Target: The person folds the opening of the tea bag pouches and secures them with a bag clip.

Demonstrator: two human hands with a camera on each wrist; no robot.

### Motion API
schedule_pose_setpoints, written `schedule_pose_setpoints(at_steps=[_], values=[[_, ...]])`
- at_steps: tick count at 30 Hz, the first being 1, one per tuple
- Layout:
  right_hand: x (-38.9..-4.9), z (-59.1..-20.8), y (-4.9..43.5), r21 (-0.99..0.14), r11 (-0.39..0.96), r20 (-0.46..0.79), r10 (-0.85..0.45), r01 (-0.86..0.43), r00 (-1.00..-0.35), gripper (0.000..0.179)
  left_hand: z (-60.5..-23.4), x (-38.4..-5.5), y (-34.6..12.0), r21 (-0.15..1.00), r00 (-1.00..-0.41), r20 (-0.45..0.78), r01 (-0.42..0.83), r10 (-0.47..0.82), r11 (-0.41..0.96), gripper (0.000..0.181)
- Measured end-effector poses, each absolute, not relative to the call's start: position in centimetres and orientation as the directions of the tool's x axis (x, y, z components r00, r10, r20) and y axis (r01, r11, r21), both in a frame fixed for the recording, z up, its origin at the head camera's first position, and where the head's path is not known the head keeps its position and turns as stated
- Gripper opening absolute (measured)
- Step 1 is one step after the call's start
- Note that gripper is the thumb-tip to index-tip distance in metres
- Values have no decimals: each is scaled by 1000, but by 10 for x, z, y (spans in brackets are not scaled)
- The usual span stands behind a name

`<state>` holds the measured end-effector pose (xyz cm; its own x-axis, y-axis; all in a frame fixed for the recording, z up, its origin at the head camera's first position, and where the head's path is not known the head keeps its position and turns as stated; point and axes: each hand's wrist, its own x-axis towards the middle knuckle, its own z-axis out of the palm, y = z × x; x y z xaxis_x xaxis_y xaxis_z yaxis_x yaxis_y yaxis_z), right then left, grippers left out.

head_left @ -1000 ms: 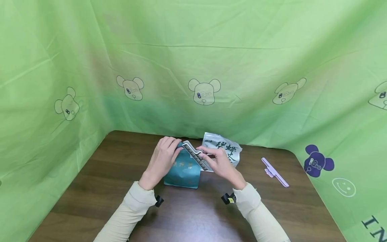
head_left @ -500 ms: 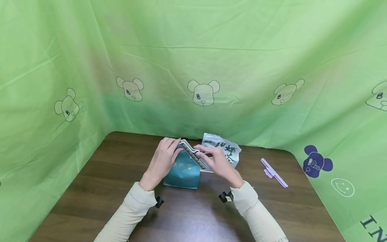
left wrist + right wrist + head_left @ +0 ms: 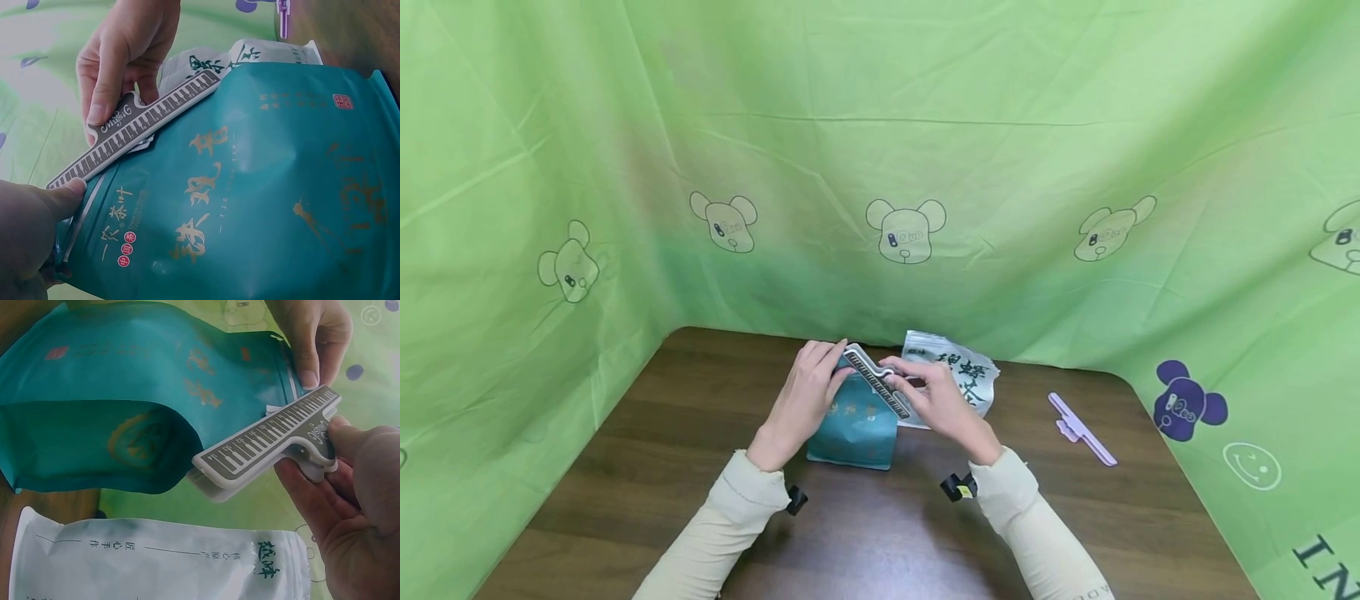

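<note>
A teal tea bag [image 3: 853,437] with gold lettering stands on the table, its sealed top tilted. My left hand [image 3: 801,392] pinches the top edge of the bag at one corner, thumb on the near face [image 3: 28,215]. With thumb and fingers my right hand [image 3: 943,404] squeezes the handles of a sealing clip [image 3: 876,383], grey and white with piano keys and "Music" on it. In the right wrist view the clip [image 3: 269,434] lies slantwise across the upper part of the bag [image 3: 219,356], one end close to the left fingertips. The far side of the bag is hidden.
A white bag [image 3: 979,367] with dark green characters lies behind and to the right of the teal one. Farther right, a lilac sealing clip [image 3: 1082,429] rests on the brown wooden table [image 3: 880,525]. Green cloth [image 3: 910,150] hangs around the table's back and sides.
My right hand has moved the clip slightly left, so its far end now meets the left fingertips and covers the teal corner seen there before. The left hand has hardly moved.
</note>
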<state>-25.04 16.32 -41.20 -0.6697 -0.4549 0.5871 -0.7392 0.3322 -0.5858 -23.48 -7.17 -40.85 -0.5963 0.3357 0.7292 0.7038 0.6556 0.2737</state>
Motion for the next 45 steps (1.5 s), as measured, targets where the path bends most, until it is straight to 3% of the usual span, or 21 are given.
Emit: schedule_pose_setpoints(at_steps=[6, 20, 28, 35, 45], values=[[-251, -414, 162, -601, 333, 584, -438, -726, -684, 25, -409, -236, -72, 298, -605, 724, 708, 332, 640, 42], [-249, -411, 159, -572, 311, 618, -446, -759, -648, 26, -411, -236, -70, 365, -630, 721, 700, 290, 613, 44], [-249, -413, 157, -594, 297, 620, -423, -748, -661, 22, -407, -236, -71, 296, -601, 733, 704, 319, 646, 42], [-249, -412, 155, -522, 357, 638, -438, -774, -633, 25, -406, -236, -68, 248, -557, 760, 725, 335, 643, 39], [-247, -406, 152, -352, 449, 593, -573, -822, -567, 37, -411, -236, -67, 225, -519, 787, 746, 334, 627, 33]])
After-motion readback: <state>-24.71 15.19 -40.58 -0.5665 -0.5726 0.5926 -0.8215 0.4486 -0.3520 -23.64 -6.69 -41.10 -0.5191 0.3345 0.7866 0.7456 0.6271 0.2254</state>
